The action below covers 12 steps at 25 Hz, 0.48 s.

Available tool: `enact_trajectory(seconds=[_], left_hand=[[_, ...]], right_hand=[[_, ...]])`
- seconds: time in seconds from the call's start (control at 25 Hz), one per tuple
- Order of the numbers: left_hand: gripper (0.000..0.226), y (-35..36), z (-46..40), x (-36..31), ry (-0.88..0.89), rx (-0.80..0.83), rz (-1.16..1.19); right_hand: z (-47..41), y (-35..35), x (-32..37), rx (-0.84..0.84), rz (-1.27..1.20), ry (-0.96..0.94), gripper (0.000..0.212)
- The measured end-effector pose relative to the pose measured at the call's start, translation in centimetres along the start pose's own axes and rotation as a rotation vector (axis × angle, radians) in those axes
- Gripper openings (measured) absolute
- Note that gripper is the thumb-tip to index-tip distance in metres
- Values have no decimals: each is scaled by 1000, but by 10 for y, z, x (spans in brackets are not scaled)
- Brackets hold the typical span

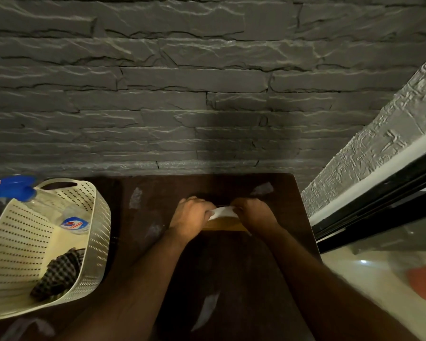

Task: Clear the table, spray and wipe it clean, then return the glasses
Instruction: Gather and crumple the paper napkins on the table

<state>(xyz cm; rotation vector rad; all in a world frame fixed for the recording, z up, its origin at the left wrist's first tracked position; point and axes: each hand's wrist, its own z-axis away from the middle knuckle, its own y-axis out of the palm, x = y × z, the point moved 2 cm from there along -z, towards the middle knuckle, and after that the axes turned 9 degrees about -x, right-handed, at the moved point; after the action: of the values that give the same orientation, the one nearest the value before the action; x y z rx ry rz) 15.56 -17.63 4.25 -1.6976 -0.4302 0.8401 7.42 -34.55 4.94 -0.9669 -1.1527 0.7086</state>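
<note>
Fingers of left hand (191, 212) and right hand (252, 212) curled around wooden holder (225, 223), white napkin (223, 211) between them.

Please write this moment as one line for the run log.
left hand: grips holder | right hand: grips holder | bottle, cloth: in basket

A dark grey wall (182, 77) of rough, stacked stone strips fills the upper view, lit dimly with a darker shadow patch low at its middle. To the right a paler textured wall (369, 148) slants down above a black-framed glass door or window (379, 193). Below it lies a glossy cream floor (369, 286) that catches a small bright glint of light.
</note>
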Motion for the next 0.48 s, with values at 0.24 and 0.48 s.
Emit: enact_trajectory(seconds=[0.24, 0.48], left_hand=[[21, 4, 3, 9, -129, 86, 131], [23, 12, 3, 8, -39, 95, 96]], right_hand=[[-6, 9, -4, 23, -9, 59, 17], [-5, 10, -12, 1, -28, 81, 13]])
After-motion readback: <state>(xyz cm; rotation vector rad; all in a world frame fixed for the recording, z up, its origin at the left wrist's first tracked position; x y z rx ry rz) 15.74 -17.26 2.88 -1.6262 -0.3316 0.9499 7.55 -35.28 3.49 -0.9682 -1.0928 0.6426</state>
